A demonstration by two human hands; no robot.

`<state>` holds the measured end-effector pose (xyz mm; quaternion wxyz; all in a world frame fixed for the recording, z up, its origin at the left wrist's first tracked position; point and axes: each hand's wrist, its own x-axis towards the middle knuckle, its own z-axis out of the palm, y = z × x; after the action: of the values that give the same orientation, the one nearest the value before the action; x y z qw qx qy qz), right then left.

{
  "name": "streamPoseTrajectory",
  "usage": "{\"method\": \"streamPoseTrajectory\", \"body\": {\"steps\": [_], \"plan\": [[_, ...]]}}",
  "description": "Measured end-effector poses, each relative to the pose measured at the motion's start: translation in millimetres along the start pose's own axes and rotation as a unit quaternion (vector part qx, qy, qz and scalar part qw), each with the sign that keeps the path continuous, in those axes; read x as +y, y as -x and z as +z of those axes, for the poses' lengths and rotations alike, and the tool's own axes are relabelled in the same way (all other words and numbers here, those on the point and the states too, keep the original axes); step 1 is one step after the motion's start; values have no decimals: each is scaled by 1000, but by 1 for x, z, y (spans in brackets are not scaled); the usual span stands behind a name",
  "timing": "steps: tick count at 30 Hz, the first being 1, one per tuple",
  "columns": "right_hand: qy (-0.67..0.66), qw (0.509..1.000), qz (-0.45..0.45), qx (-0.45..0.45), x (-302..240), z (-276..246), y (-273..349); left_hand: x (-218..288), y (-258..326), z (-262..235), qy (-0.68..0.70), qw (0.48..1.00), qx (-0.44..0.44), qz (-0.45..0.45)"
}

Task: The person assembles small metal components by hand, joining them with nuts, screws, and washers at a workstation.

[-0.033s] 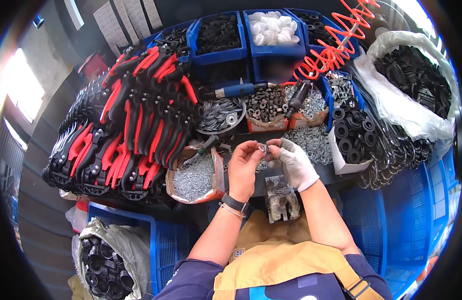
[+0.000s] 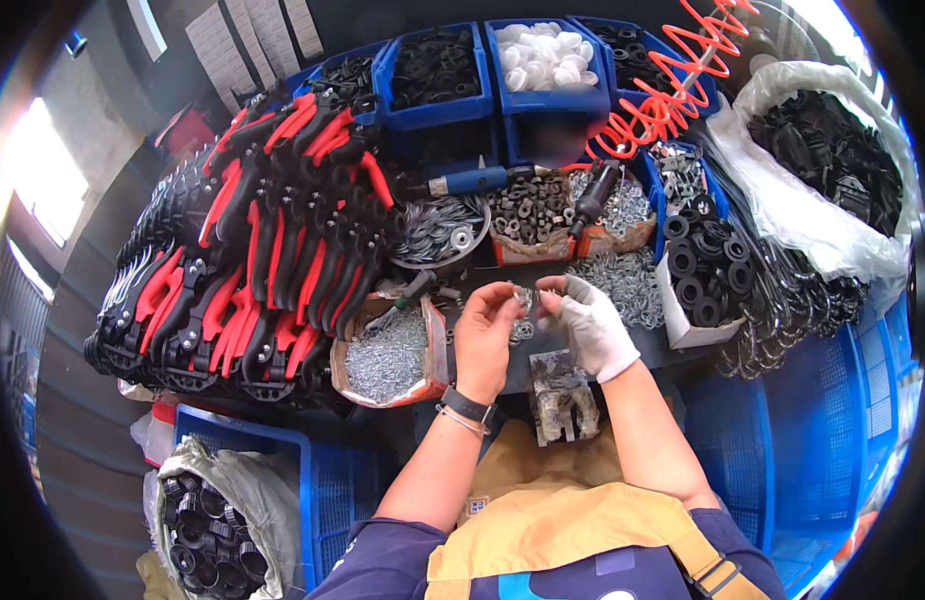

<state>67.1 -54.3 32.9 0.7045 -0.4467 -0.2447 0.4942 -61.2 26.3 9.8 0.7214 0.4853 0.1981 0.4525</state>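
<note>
Two hands at a crowded parts bench: at left, stacked red-and-black handled tools [image 2: 253, 270] and a box of small silver fasteners [image 2: 388, 352]. Bare left hand [image 2: 486, 335] pinched on a small metal part [image 2: 524, 298], held just above the bench centre. Gloved right hand [image 2: 591, 325] closed on its other side. Best done close over the bench, fingertip grip firm. Black washers [image 2: 705, 268] at right.

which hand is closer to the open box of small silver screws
Left. The bare left hand is just right of the box of small silver screws, almost beside its rim. The gloved right hand is farther right, beyond the left hand.
</note>
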Motion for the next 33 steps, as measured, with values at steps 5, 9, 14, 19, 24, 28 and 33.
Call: {"method": "streamPoseTrajectory", "body": {"steps": [5, 9, 14, 19, 24, 28, 33], "plan": [[155, 981, -111, 23, -8, -13, 6, 2, -11, 0, 14, 991, -30, -127], [129, 990, -41, 38, -9, -16, 10, -3, -13, 11, 175, 957, -46, -228], [112, 993, 28, 33, -17, -21, 17, -11, -6, 22, -109, 984, -98, -106], [607, 664, -432, 65, -12, -41, 25, -16, -19, 44, 48, 937, -90, -334], [666, 563, -488, 38, -33, -73, 37, -37, -38, 72, -13, 897, -195, -396], [496, 820, -258, 118, -44, -75, 38, -44, -50, 97, -215, 925, -196, -246], [634, 601, -455, 172, -54, -81, 30, -52, -73, 125, -148, 905, -193, -349]]}}
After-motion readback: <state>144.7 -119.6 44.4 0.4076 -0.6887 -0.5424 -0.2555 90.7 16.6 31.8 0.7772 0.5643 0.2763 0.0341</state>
